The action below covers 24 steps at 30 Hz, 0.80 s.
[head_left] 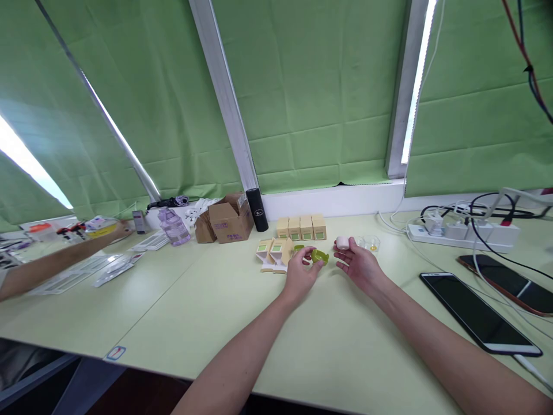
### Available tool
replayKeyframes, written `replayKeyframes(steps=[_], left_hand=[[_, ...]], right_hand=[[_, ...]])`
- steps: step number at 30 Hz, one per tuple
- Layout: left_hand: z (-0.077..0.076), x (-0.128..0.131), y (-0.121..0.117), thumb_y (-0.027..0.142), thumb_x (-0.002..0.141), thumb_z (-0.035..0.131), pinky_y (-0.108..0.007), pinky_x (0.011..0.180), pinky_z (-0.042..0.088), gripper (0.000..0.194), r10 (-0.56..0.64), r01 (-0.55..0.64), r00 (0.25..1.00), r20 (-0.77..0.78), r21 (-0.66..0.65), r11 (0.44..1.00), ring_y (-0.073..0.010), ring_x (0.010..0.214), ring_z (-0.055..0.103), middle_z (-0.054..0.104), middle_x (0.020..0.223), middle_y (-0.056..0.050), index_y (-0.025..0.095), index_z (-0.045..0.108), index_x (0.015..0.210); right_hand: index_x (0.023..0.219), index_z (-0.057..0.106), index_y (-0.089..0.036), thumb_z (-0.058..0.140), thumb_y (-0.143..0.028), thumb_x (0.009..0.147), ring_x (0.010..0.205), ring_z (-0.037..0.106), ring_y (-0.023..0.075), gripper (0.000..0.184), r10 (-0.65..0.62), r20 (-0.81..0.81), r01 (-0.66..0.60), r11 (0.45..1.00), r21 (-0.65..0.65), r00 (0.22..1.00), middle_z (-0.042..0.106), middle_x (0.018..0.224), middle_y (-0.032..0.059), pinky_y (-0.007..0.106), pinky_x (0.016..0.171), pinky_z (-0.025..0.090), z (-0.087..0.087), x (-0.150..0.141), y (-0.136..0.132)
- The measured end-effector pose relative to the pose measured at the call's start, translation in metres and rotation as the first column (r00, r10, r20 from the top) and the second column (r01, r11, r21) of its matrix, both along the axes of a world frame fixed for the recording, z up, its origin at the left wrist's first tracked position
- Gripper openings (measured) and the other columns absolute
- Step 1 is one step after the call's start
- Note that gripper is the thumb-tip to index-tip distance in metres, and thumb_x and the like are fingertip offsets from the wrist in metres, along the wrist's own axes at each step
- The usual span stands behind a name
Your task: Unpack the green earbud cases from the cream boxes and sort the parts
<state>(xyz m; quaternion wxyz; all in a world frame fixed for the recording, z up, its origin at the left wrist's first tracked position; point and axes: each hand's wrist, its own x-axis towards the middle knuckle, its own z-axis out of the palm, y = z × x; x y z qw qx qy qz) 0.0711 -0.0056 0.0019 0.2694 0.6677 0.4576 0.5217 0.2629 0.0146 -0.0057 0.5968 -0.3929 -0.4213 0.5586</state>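
My left hand (302, 271) pinches a small olive-green curved plastic piece (320, 257) between thumb and fingers. In my right hand (359, 265) is a small pale pink cylinder, like a little jar or cap (343, 242), gripped by the thumb and fingertips. The two held things are a short way apart above the table. Left of my left hand stand two opened small cardboard boxes (275, 251) with green labels. A second green piece (298, 248) shows partly behind my left fingers. Small clear containers (369, 244) with something yellow sit just beyond my right hand.
Several closed small boxes (301, 228) stand in a row behind. Further left are a black cylinder (257, 210), a cardboard carton (231, 219) and a clear bottle (173, 226). Phones (479, 311), cables and a power strip (462, 237) lie right. Another person's arm (64, 262) reaches in left.
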Motion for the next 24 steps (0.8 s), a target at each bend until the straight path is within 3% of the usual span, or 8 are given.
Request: replayKeyframes(steps=[8, 16, 20, 24], left_hand=[[-0.001, -0.003, 0.005, 0.028, 0.085, 0.075, -0.035, 0.087, 0.052, 0.035, 0.036, -0.037, 0.997, 0.062, 0.008, 0.999, -0.0221, 0.104, 0.067, 0.073, 0.114, -0.011, 0.02, 0.068, 0.118], [0.0, -0.005, 0.007, 0.028, 0.083, 0.077, -0.034, 0.085, 0.052, 0.036, 0.073, -0.073, 0.987, 0.141, -0.008, 0.997, -0.0224, 0.104, 0.067, 0.073, 0.112, -0.011, 0.019, 0.068, 0.117], [0.001, -0.004, 0.006, 0.027, 0.083, 0.076, -0.035, 0.085, 0.052, 0.035, 0.084, -0.083, 0.988, 0.131, -0.012, 0.996, -0.0225, 0.103, 0.068, 0.073, 0.112, -0.011, 0.019, 0.068, 0.116], [0.003, -0.004, 0.004, 0.026, 0.083, 0.075, -0.035, 0.085, 0.052, 0.035, 0.091, -0.09, 0.989, 0.12, -0.011, 0.996, -0.0227, 0.104, 0.067, 0.073, 0.113, -0.011, 0.019, 0.068, 0.116]], right_hand=[[0.104, 0.065, -0.027, 0.061, -0.063, 0.09, 0.101, 0.074, 0.0282, 0.039, 0.03, -0.109, -0.031, 0.999, -0.014, 0.994, 0.075, 0.122, 0.0118, 0.041, 0.074, 0.061, 0.009, -0.001, -0.008], [0.111, 0.066, -0.03, 0.08, -0.056, 0.076, 0.091, 0.072, 0.0242, 0.045, -0.077, -0.075, 0.082, 0.995, 0.063, 0.994, 0.073, 0.101, 0.0046, 0.036, 0.069, 0.06, 0.013, 0.007, -0.006], [0.114, 0.071, -0.027, 0.084, -0.046, 0.072, 0.088, 0.068, 0.0206, 0.047, -0.165, 0.054, 0.153, 0.972, 0.178, 0.985, 0.066, 0.093, 0.0016, 0.038, 0.08, 0.06, 0.017, 0.014, -0.001], [0.122, 0.068, -0.025, 0.078, -0.035, 0.072, 0.089, 0.066, 0.0207, 0.052, -0.317, 0.302, 0.215, 0.92, 0.327, 0.899, 0.064, 0.103, 0.0037, 0.041, 0.084, 0.057, 0.02, 0.014, 0.012]])
